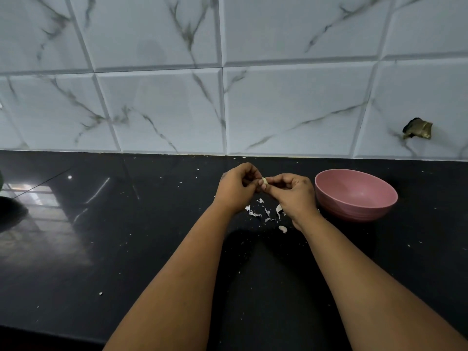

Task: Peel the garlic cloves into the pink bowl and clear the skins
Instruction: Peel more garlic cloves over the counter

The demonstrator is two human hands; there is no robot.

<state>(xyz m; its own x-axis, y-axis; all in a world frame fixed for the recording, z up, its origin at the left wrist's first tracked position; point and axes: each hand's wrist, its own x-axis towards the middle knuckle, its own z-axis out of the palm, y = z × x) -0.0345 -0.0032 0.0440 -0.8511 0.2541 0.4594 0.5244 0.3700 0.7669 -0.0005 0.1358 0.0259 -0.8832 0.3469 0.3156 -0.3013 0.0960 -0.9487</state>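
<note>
Garlic clove (265, 180) pinched between left hand (236, 186) and right hand (291, 192) above tabletop (152, 236), pink bowl (355, 195) just right, nearer the right hand, skins (266, 212) scattered below.

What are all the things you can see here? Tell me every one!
garlic clove: one, pale cream, pinched between the two hands above the counter
pink bowl: one, pink, on the counter to the right of the hands; looks empty
garlic skins: several scraps, white, on the counter under the hands, with tiny flecks scattered around
counter: one, shiny black
wall tiles: many, white marble with grey veins, behind the counter
hole in the wall: one, dark and ragged, far right
left hand: one, grips the clove
right hand: one, pinches the clove
</note>
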